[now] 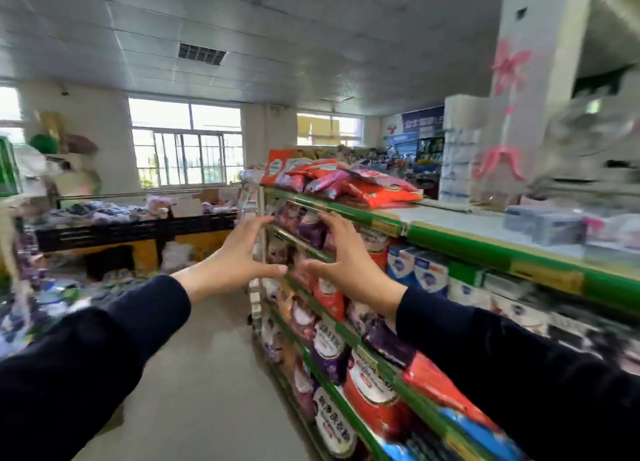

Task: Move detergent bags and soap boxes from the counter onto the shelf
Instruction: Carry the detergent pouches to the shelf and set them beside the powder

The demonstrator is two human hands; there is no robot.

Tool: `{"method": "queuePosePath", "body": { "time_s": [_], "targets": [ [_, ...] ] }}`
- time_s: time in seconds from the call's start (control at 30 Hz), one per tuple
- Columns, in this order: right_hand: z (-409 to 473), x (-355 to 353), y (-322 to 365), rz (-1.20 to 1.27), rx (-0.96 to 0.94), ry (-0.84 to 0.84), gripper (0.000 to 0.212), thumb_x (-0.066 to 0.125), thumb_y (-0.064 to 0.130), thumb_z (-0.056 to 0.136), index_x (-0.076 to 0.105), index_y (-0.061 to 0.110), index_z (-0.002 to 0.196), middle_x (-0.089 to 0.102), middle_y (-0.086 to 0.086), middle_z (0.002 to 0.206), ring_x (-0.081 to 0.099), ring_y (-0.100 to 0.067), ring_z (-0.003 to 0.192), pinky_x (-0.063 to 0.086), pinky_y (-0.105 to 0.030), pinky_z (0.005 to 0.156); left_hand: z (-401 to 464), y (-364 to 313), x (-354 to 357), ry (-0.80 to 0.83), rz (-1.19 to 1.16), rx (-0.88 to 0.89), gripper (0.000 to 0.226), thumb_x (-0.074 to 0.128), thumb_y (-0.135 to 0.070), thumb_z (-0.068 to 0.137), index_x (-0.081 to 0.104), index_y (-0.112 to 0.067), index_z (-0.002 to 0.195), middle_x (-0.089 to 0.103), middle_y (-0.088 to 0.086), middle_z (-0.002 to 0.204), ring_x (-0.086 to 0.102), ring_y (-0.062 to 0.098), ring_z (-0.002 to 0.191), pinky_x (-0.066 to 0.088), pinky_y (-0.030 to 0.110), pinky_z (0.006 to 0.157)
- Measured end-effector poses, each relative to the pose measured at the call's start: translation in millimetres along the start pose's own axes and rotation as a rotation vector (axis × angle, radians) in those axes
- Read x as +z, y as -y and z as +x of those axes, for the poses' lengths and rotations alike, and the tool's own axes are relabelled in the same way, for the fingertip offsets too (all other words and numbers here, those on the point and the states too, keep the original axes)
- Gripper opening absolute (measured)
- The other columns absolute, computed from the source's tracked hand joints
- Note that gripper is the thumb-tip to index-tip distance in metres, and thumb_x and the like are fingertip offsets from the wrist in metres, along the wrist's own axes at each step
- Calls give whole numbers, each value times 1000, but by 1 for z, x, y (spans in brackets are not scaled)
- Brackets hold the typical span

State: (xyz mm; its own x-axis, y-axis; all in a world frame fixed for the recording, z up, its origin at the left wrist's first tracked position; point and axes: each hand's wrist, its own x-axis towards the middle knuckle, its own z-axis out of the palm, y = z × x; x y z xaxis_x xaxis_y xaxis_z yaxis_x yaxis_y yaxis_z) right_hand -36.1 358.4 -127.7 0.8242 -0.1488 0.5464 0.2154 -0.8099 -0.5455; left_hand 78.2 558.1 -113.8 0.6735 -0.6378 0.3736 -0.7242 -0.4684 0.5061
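Observation:
Both my hands are stretched out in front of me, empty, with fingers spread and thumbs pointing toward each other. My left hand hovers over the aisle, just left of the shelf's end. My right hand is in front of the green-edged shelf. A heap of red and pink detergent bags lies on the shelf's top board. Blue and white soap boxes stand on the tier below, right of my right hand. More detergent bags fill the lower tiers. The view is blurred by motion.
A grey floor aisle runs left of the shelf. Across it stands a black-railed counter piled with goods. Tall white packs and a white box with pink bows stand on the shelf top at right.

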Motion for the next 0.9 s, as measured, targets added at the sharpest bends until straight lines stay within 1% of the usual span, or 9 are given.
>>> {"method": "queuePosePath", "body": {
  "time_s": [0.07,0.2,0.33,0.53,0.63,0.7,0.77,0.8,0.9],
  "targets": [
    [-23,-42,-22,-41,43,-36,89,75,45,87,24,27,158,23,-1,165,22,-23,151,26,-46,123,22,-32,32,49,-57,46,103,80,-54,79,17,-35,159,11,-7,168,16,17,154,20,42,124],
    [-71,-117,-60,-101,114,-115,88,77,42,88,25,25,157,28,0,163,25,-20,150,27,-38,121,60,-104,97,88,-148,181,99,80,-54,79,21,-39,157,17,-12,164,23,11,148,24,28,112],
    [-114,-180,-84,-185,186,-165,88,73,43,90,23,24,159,26,2,165,23,-17,151,24,-34,119,79,-177,150,164,-249,313,91,79,-53,80,26,-43,153,23,-13,161,26,7,145,29,36,118],
    [-154,-253,-98,-252,255,-267,83,72,43,91,29,19,158,35,-1,162,31,-17,147,25,-27,113,97,-266,196,229,-268,426,85,74,-53,85,27,-41,155,24,-12,164,27,12,147,30,30,107],
    [-165,-285,-100,-284,289,-338,82,73,42,89,32,19,156,39,-1,159,35,-16,144,27,-23,108,112,-303,215,257,-299,470,81,72,-53,87,29,-39,154,28,-9,163,33,11,138,31,29,102],
    [-170,-305,-102,-308,303,-399,79,75,40,88,37,18,154,46,1,152,38,-2,138,27,-15,103,126,-325,228,295,-354,503,80,72,-54,87,31,-38,154,32,-11,161,35,10,135,31,30,103],
    [-173,-326,-105,-364,312,-446,74,74,40,87,42,19,151,53,4,142,37,20,120,26,-2,92,143,-342,240,332,-395,523,80,71,-56,86,32,-37,153,34,-11,160,36,10,138,32,32,107],
    [-174,-334,-105,-388,333,-457,72,73,40,88,42,20,151,53,5,144,38,17,119,27,-3,89,151,-348,245,340,-406,526,79,70,-57,87,32,-36,153,35,-10,161,36,12,141,32,34,110],
    [-180,-366,-111,-441,430,-484,70,70,38,92,38,23,153,46,4,155,41,-11,139,29,-8,96,185,-369,262,400,-433,553,75,63,-60,90,34,-32,153,35,-7,162,36,16,146,33,35,111]
  ]
}}
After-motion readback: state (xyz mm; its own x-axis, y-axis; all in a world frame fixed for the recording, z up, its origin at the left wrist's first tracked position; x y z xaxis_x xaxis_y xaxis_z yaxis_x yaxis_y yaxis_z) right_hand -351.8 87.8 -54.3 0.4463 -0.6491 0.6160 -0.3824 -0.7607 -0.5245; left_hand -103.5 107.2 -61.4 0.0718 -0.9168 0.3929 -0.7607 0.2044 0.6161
